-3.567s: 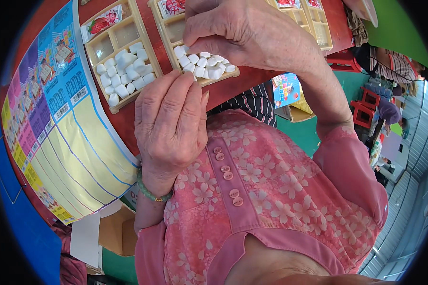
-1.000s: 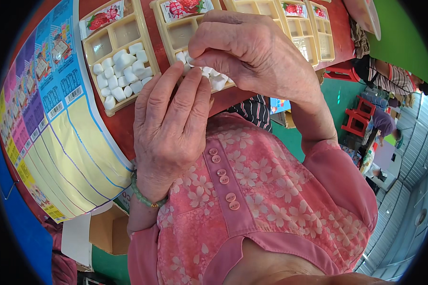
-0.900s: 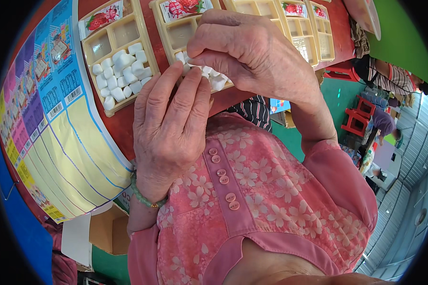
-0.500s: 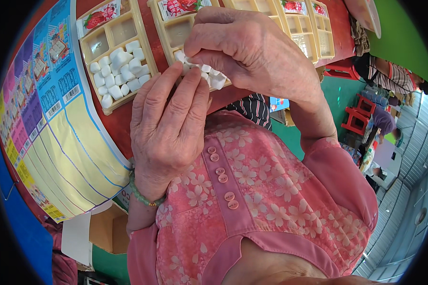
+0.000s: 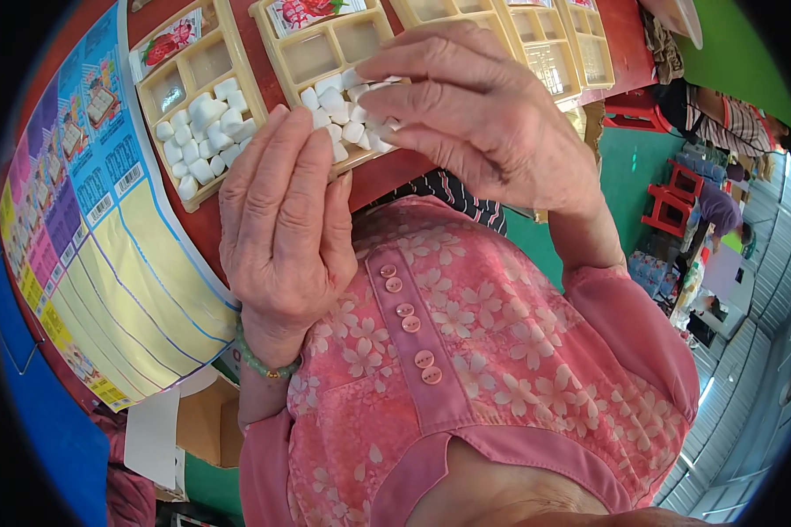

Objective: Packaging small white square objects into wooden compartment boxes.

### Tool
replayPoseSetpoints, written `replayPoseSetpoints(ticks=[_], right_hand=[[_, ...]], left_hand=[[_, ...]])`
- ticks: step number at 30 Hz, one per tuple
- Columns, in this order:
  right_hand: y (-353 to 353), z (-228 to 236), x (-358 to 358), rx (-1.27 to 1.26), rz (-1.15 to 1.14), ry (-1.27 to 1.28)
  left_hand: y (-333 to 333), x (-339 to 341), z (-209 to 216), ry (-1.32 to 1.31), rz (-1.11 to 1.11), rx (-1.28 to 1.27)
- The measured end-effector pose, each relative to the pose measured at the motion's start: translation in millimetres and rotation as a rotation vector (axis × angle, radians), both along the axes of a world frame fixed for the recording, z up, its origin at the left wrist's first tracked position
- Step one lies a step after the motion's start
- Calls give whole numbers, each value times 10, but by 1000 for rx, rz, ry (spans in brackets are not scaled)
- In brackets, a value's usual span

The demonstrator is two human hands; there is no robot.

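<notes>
Small white marshmallow-like pieces (image 5: 353, 132) fill the near part of a cream plastic tray (image 5: 310, 57). My right hand (image 5: 505, 123) hovers over the right side of these pieces, its fingers and thumb apart. Beside the same tray's near left corner, my left hand (image 5: 281, 220) has its fingers stretched out, fingertips close to the white pieces. A red-and-white sachet (image 5: 315, 10) lies in the tray's far compartment, and two middle compartments hold no pieces. Left of it stands a similar tray (image 5: 167, 90) with white pieces (image 5: 206, 114) and a strawberry-printed sachet (image 5: 165, 44).
More cream trays (image 5: 549, 66) stand to the right on the red table (image 5: 256, 63). A large printed sheet (image 5: 149, 290) hangs over the table's left edge. An open cardboard box (image 5: 209, 426) sits below. Red stools (image 5: 668, 209) and people (image 5: 721, 211) are farther right.
My right hand's pinched fingers have spread and lifted off to the right, uncovering more white pieces. My left hand has shifted slightly left and down. The trays appear a little higher in view.
</notes>
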State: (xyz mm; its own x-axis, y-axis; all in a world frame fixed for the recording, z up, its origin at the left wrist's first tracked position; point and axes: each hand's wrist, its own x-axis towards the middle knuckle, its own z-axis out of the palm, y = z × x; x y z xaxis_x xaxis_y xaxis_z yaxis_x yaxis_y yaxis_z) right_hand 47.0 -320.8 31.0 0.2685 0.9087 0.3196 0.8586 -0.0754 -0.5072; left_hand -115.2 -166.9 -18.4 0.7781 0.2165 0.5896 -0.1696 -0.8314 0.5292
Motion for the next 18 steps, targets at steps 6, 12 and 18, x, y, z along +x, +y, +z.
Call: replayPoseSetpoints(ticks=[6,12,18], right_hand=[[-106,-96,-95,-25,-34,-37],[-91,-129,-147,6,-42,-10],[-108,-101,-114,56,-46,91]], left_hand=[[7,11,16,61,-15,57],[-15,22,10,58,-2,64],[-9,36,-1,47,4,66]])
